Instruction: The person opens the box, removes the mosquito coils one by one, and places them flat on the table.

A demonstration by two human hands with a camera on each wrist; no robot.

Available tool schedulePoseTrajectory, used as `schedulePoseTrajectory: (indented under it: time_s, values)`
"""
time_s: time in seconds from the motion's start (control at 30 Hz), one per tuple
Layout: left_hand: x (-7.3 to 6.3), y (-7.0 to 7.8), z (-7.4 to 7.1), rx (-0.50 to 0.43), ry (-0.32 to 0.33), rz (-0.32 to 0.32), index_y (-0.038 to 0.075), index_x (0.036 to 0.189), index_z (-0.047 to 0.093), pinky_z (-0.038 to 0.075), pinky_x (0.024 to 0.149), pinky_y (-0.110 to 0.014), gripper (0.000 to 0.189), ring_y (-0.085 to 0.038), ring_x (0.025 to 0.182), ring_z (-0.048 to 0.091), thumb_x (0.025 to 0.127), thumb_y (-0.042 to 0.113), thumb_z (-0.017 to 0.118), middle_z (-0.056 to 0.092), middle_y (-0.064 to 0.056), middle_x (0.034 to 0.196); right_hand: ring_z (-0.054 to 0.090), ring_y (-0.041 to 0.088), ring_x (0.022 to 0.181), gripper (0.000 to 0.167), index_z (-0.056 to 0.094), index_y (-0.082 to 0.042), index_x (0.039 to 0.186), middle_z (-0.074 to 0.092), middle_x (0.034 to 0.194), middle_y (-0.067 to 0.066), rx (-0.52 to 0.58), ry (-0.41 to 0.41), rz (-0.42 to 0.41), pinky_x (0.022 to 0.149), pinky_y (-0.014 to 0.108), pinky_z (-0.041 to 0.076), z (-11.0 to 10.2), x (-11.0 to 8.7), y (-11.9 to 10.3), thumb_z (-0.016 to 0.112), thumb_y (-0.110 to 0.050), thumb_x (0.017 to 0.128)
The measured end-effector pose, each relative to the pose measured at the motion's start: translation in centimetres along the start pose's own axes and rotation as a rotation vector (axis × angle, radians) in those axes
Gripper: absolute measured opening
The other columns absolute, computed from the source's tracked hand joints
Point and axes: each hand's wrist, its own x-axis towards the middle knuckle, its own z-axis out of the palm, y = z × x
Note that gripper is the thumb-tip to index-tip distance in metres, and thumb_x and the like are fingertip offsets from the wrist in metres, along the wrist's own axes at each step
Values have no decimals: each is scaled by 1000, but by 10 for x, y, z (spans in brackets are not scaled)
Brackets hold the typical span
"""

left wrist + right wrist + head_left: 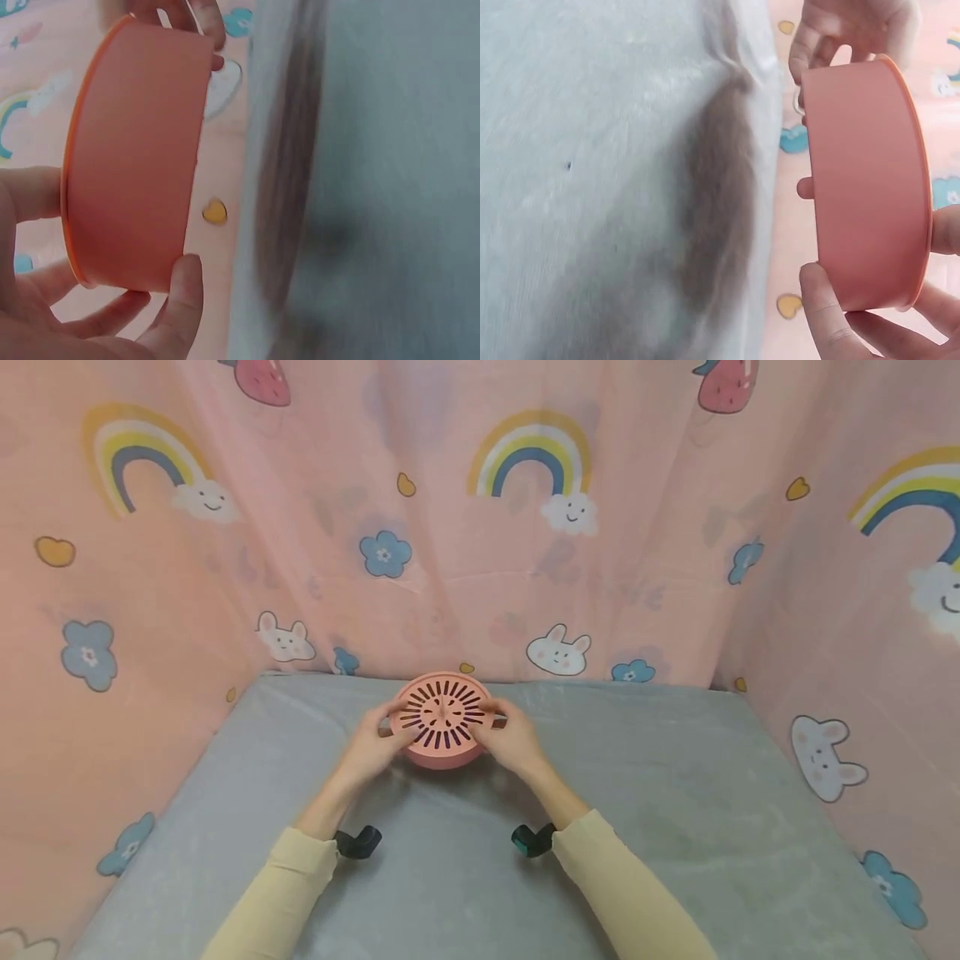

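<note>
A round pink box with a slotted lid (442, 752) is held between both hands near the far edge of the cloth-covered surface. My left hand (371, 745) grips its left side, and my right hand (516, 745) grips the right side. Thumbs and fingers bend round the rim and the base. In the left wrist view the smooth side wall of the box (139, 157) stands clear of the grey cloth. A small peg foot (805, 187) sticks out from the underside in the right wrist view. What the box contains is hidden.
Grey cloth (450, 893) covers the surface, with the box's shadow on it. Pink curtains (450, 593) printed with rainbows, rabbits and flowers stand at the back and both sides. A black strap-like device (360, 843) sits at the left wrist, another black device (531, 841) at the right.
</note>
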Motion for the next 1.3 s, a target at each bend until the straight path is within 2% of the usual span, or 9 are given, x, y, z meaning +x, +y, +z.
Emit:
schedulePoseTrajectory:
  time_s: [0.23,0.33,0.5,0.7,0.93,1.03,1.13,1.3]
  values:
    - [-2,13,25,45,17,12,15,151,48,53,90,-45,61,-36,122,56,95,26,70,36,-16,155,64,31,107,47,58,-7,138,53,142,15,-19,14,35,77,35,60,-23,-10,8,71,-18,94]
    - [-3,15,34,60,25,25,15,149,50,53,88,-44,60,-35,118,57,94,26,71,40,-15,151,62,32,113,47,58,-8,138,52,143,14,-30,17,42,81,36,60,-32,-14,12,70,-19,94]
    - [-2,15,50,68,21,47,15,148,53,54,86,-43,59,-34,116,58,94,26,72,44,-15,147,58,34,122,46,58,-7,138,51,145,15,-46,20,43,85,38,59,-47,-20,22,70,-18,94]
    - [-4,13,68,64,3,63,15,146,55,54,89,-45,57,-35,116,60,93,24,73,48,-16,142,60,36,120,47,58,-5,137,50,145,17,-76,14,70,82,37,59,-61,-27,33,72,-17,94]
    - [-9,8,80,34,-43,69,12,144,56,54,91,-45,57,-35,119,58,91,21,75,49,-18,139,63,34,113,45,58,-1,134,51,141,20,-60,-9,107,77,35,60,-70,-38,43,73,-12,93]
    - [-11,6,83,33,-57,75,10,144,56,48,99,-49,58,-34,125,52,90,21,76,47,-19,143,64,33,109,45,58,0,134,51,140,22,-45,-21,119,75,35,60,-73,-42,47,73,-11,93]
    - [-13,5,86,38,-74,80,9,143,57,45,101,-51,58,-33,126,49,90,21,76,47,-20,144,65,33,109,46,58,0,134,51,142,22,-33,-29,130,74,35,61,-74,-45,52,73,-9,92]
    - [-15,2,89,40,-118,74,10,141,58,53,84,-38,57,-29,111,58,89,23,78,49,-17,137,64,34,111,46,57,0,135,49,144,23,-22,-33,161,74,35,61,-77,-50,58,73,-8,92]
